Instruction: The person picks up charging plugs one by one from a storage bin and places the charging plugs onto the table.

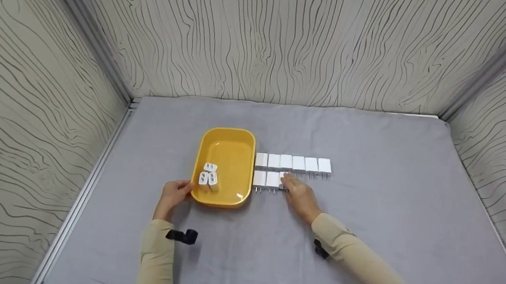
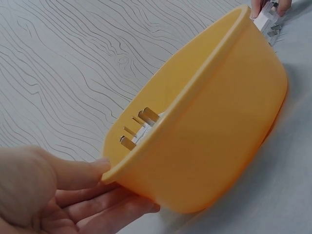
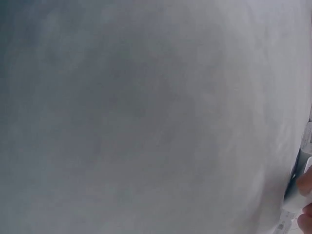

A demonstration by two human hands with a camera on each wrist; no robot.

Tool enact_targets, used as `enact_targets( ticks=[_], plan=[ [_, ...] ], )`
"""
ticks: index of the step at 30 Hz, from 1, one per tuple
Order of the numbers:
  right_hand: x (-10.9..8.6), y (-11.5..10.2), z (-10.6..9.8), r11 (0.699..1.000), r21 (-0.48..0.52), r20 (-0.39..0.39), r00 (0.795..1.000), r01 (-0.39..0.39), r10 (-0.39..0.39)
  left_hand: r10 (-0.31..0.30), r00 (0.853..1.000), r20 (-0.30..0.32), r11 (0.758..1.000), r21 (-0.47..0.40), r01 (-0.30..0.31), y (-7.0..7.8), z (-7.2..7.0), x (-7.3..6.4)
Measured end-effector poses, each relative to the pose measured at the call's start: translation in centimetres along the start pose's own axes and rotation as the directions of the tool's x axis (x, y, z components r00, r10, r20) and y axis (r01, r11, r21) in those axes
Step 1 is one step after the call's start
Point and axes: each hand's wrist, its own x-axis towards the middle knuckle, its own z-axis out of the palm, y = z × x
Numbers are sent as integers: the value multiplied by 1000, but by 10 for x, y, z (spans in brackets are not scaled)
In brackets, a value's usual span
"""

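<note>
My left hand point(image 1: 173, 198) grips the near left edge of a yellow plastic tub point(image 1: 234, 158), thumb on the rim and fingers under it in the left wrist view. Three white plug-in chargers point(image 1: 213, 180) stand in the tub, prongs up. To the tub's right, my right hand point(image 1: 303, 200) holds a white charger point(image 1: 282, 179) at the right end of the front row, its fingers covering part of it. Two more chargers point(image 1: 272, 179) of that row lie between it and the tub. The right wrist view catches only fingertips point(image 3: 305, 184) and white charger parts at its edge.
Behind the front row runs a back row of several white chargers point(image 1: 298, 163), side by side, prongs towards me. Grey cloth point(image 1: 387, 191) covers the table. Wood-grain patterned panels point(image 1: 286, 46) enclose the back and sides.
</note>
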Motion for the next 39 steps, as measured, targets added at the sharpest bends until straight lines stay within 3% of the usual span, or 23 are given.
enact_targets(
  ticks=[8, 16, 26, 39],
  plan=[
    [-2, 0, 3, 998, -17, -24, 998, 57, -57, 13, 1000, -19, 1000, -10, -13, -1, 0, 1],
    [-2, -6, 0, 1000, 0, 16, 1000, 17, -17, -7, 1000, -23, 999, -38, 6, -1, 1, 3],
    [-2, -14, 0, 1000, -2, 30, 999, 25, -25, -20, 1000, -21, 998, -61, 19, 0, 2, 1],
    [-3, -19, 4, 986, -109, -78, 988, 127, -136, -13, 1000, -7, 1000, -23, 13, -1, 2, 1]
  ],
)
